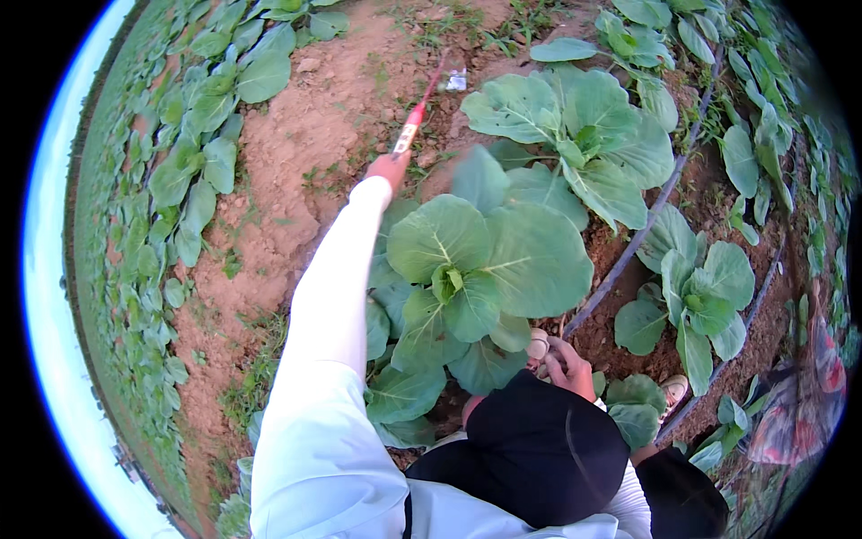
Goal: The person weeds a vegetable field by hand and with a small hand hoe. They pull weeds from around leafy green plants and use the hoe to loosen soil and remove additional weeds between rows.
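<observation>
One red tool (417, 114) with one white label (406, 139), its dark characters blurred, points over reddish soil (260, 180). Left hand (388, 171): fingers closed around its handle. Right hand (573, 370): fingers bent beside one pale rounded thing (538, 344); cannot tell whether gripping. One leafy plant (453, 278) grows between them.

Rows of leafy green plants (193, 162) fill the left, with sky (54, 314) curving down the rim beyond them. Reddish soil (287, 171) lies beside the rows, dotted with weeds (260, 368). On the right, a dark hose (620, 263) passes between a large broad-leaved plant (588, 144) and a smaller one (696, 304). Patterned red-and-grey cloth (799, 422) shows near the right edge.
</observation>
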Demonstrator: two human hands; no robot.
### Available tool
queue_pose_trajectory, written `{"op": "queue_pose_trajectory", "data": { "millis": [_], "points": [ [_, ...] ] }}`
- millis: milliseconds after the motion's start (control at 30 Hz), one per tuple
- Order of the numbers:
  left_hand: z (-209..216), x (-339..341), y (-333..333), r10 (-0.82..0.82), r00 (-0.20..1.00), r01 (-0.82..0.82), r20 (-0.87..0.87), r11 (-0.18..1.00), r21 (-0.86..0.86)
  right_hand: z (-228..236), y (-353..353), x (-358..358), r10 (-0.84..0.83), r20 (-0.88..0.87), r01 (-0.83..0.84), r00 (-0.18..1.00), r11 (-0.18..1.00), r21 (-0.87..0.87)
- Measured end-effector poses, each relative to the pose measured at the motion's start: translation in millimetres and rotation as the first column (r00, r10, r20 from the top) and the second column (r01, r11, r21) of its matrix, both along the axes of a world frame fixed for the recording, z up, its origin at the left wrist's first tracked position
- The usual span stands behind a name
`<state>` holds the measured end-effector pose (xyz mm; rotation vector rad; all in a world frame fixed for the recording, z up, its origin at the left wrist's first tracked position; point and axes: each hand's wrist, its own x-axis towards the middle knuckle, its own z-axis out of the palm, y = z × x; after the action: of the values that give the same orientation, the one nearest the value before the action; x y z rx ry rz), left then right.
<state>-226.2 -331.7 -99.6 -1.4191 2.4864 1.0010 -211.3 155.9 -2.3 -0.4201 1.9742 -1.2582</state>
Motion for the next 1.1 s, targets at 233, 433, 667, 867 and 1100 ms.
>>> {"op": "queue_pose_trajectory", "data": {
  "millis": [233,433,667,867,1100],
  "points": [
    [22.2,117.1,48.5,-0.099,0.988,0.108,0.117,0.991,-0.076,1.7,3.3,-7.4,-0.011,0.105,0.010,0.994,1.000,0.010],
    [29.2,99.5,63.0,-0.066,0.996,0.053,-0.058,0.979,-0.196,-32.5,22.3,14.6,-0.022,-0.003,0.022,1.000,1.000,0.023],
    [13.4,41.3,-0.7,0.028,0.985,0.019,0.172,0.965,-0.263,2.1,-3.3,-0.3,-0.016,0.047,0.015,0.999,1.000,0.010],
    [40.3,161.4,57.4,0.073,0.943,0.006,0.326,0.972,-0.237,-0.7,6.6,-9.6,-0.064,0.133,0.062,0.989,0.998,0.021],
    [57.1,271.1,99.6,0.162,0.984,-0.145,0.076,0.972,-0.185,-23.2,14.0,10.7,-0.050,0.159,0.039,0.986,0.996,0.076]
  ]
}}
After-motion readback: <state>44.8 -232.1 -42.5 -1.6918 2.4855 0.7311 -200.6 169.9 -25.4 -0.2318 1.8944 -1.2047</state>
